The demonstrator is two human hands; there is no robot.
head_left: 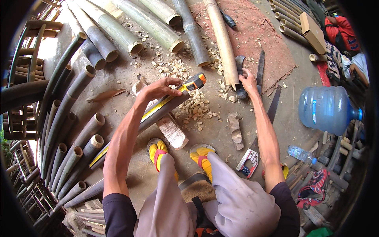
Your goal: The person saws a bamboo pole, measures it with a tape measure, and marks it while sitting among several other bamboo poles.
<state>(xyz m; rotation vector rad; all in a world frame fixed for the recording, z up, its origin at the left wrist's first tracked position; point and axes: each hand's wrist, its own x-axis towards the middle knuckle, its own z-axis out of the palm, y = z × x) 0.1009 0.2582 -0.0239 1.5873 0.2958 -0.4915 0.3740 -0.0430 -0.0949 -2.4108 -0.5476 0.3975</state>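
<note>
Concrete floor strewn with wood chips; red sheet laid over it on the far right. Green-grey bamboo poles lie across the far side, cut ends pointing near. More bamboo, a fanned stack, fills the left.

Hands are well apart. Left hand: thumb and fingers closed on the tape measure, pressed against the dark pole. Case sits at the pole's far end; yellow strip runs out along the pole toward near left. Pole slants from near left up to centre, passing over a pale wood block.

Right hand: reached out to the far right of centre, fingers on a black object beside the lower end of a pale bamboo pole. Can't tell if it's gripped or just touched; the far side of the fingers is hidden.

Just right of that hand: dark blade. Saw lies nearer, its white-and-red handle toward the person, partly behind the right forearm. Small wood block left of the saw. Blue water jug on its side at right, small clear bottle nearer.
</note>
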